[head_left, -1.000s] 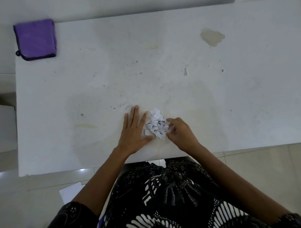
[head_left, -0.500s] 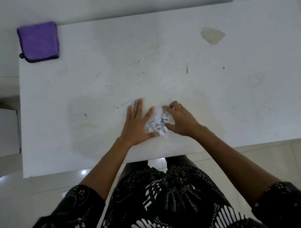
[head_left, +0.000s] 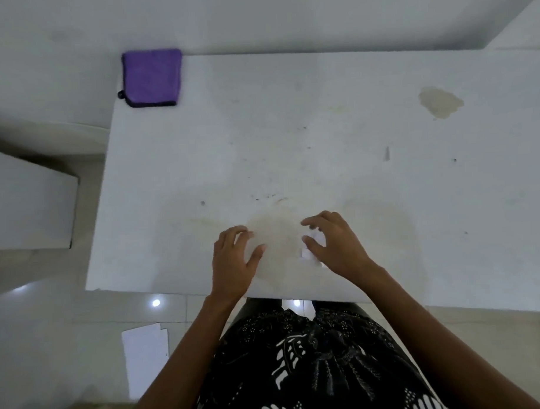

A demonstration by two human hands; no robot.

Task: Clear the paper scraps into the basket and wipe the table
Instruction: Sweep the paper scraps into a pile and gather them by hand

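Note:
My right hand (head_left: pixel 334 248) is cupped over a bunch of white paper scraps (head_left: pixel 309 252) near the front edge of the white table (head_left: pixel 320 110); only a few bits show between thumb and fingers. A hand's width to the left, my left hand (head_left: pixel 234 260) rests on the table with its fingers apart and loosely curled, holding nothing. One small loose scrap (head_left: pixel 387 153) lies farther back on the right. A folded purple cloth (head_left: pixel 151 77) sits on the back left corner. No basket is in view.
A brownish stain (head_left: pixel 439 102) marks the back right of the table, and a faint ring stain lies between my hands. White paper sheets (head_left: pixel 145 361) lie on the floor at front left. A white box-like block (head_left: pixel 26 200) stands left of the table.
The heap that lay between both hands is now gathered under my right hand. My left hand has pulled away to the left. The camera has shifted, so the table sits farther right.

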